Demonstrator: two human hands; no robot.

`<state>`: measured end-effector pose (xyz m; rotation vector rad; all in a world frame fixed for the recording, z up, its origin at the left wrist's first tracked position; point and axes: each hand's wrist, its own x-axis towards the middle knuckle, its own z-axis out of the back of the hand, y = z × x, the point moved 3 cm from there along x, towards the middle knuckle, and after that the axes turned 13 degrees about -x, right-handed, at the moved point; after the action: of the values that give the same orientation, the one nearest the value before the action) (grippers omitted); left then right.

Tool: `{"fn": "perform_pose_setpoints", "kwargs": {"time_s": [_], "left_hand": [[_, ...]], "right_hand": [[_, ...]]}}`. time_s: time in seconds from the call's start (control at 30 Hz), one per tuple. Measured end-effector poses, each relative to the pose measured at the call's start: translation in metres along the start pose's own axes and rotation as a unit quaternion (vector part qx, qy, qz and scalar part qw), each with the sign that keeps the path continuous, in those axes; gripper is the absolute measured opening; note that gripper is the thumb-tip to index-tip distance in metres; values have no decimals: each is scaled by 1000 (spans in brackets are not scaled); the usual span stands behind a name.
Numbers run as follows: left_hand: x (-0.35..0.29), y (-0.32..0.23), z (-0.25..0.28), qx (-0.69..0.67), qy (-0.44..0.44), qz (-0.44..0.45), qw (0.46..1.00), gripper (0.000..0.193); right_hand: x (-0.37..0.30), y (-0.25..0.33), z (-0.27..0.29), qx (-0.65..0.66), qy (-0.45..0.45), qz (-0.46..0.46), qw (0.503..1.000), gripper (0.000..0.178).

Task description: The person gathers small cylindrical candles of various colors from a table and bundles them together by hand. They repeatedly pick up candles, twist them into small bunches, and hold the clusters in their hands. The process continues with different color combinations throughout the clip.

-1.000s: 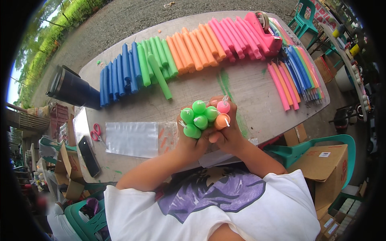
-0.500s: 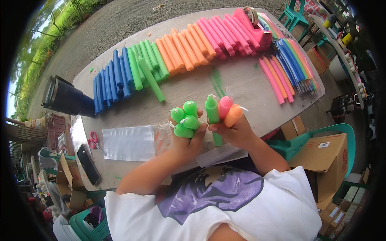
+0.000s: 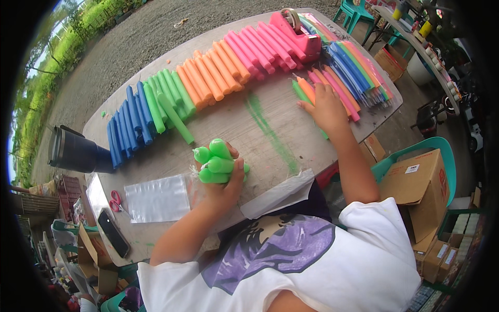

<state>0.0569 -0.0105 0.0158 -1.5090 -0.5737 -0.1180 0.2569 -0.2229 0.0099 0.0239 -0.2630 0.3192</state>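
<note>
My left hand [image 3: 223, 191] is wrapped round a bundle of several green candles [image 3: 221, 165], their white wicks and rounded tops facing up. Over at the right side of the table, my right hand [image 3: 330, 110] has its fingers over an orange candle [image 3: 305, 89] and a green candle [image 3: 300, 91], which lie against the table. The thumb rests across the green one. Just beside them lies a group of pink and orange candles [image 3: 348, 101], partly covered by my fingers.
Rows of blue [image 3: 125, 136], green [image 3: 169, 96], orange [image 3: 200, 80] and pink candles [image 3: 254, 49] line the table's far side, ending at a pink tape dispenser [image 3: 304, 39]. Packed candles [image 3: 358, 73] lie right. A tumbler [image 3: 78, 151], plastic bag [image 3: 157, 199], scissors [image 3: 116, 202] and phone [image 3: 113, 232] are left.
My right hand has moved from beside my left hand to the right side of the table, carrying its candles down to the pink and orange group. My left hand still holds the green bundle.
</note>
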Motion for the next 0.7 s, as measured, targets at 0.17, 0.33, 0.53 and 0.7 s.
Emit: {"fn": "perform_pose_setpoints", "kwargs": {"time_s": [0.17,0.33,0.53,0.7], "left_hand": [[-2,2,0,-10,-6,-6,1000,28],[-2,2,3,13,18,13,1000,31],[-2,6,1,-38,-13,-12,999,29],[0,9,3,6,21,-36,999,30]], "right_hand": [[-9,6,7,-21,-26,-17,999,47],[-22,4,5,-12,-53,21,998,37],[-26,3,4,38,-123,31,991,35],[-21,-40,1,-52,-130,-34,990,37]]}}
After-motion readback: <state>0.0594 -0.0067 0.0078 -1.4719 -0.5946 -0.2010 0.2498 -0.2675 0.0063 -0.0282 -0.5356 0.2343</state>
